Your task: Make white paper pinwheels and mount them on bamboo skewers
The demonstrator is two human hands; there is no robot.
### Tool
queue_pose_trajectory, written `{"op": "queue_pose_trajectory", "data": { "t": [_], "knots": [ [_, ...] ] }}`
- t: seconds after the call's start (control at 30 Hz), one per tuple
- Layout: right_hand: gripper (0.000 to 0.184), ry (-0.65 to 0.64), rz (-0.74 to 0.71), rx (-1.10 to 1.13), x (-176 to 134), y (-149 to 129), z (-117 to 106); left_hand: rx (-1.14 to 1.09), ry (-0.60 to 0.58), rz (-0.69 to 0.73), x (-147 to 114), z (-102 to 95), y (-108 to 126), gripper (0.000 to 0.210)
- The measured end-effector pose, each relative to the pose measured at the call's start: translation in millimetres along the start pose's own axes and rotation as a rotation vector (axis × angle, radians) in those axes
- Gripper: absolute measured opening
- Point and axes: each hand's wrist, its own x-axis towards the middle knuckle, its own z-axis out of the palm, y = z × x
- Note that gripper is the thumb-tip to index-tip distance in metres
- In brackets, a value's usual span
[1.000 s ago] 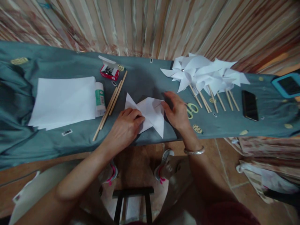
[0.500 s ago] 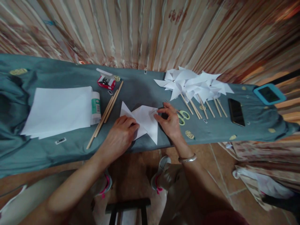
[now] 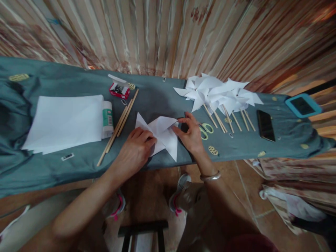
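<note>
A white paper pinwheel point(image 3: 169, 138) with pointed, partly folded blades lies near the front edge of the cloth-covered table. My left hand point(image 3: 139, 143) is closed on its left side, the fingertips holding the paper near the middle. With thumb and fingers, my right hand point(image 3: 190, 133) grips the upper right corner, which curls up off the sheet. Just right of that hand lie scissors with light green handles point(image 3: 207, 131), their blades largely hidden behind my fingers.
White paper sheets point(image 3: 65, 122), a white roll with a green label point(image 3: 107, 119), wooden sticks point(image 3: 122, 120) and an open red box of small metal pieces point(image 3: 119, 90) lie left. Several pinwheels on sticks point(image 3: 215, 92), a phone point(image 3: 265, 125) and a blue-framed device point(image 3: 303, 105) lie right.
The pinwheel's upper right corner, flatter before, is now raised and curled inward between my right fingers. My left hand stays in place on the paper.
</note>
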Motion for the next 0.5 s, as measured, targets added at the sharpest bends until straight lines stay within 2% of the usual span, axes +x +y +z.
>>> {"op": "queue_pose_trajectory", "data": {
  "t": [0.13, 0.27, 0.37, 0.43, 0.5],
  "knots": [
    [0.014, -0.044, 0.108, 0.258, 2.3, -1.5, 1.1, 0.001, -0.010, 0.005, 0.1, -0.4, 0.0, 0.024],
    [0.034, -0.039, 0.205, 0.442, 2.5, -1.7, 1.0, 0.001, -0.010, -0.004, 0.4, -1.1, 0.8, 0.024],
    [0.044, 0.001, 0.267, 0.464, 1.2, -2.0, -1.0, 0.016, 0.002, -0.001, 0.2, -0.6, 1.2, 0.024],
    [0.039, 0.002, 0.288, 0.455, -2.1, -4.2, -1.9, 0.018, 0.012, 0.003, -0.1, 0.4, 1.2, 0.024],
    [0.025, -0.004, 0.270, 0.454, -7.2, -8.3, -2.3, 0.016, 0.014, -0.001, -0.5, 1.4, 1.0, 0.024]
  ]
}}
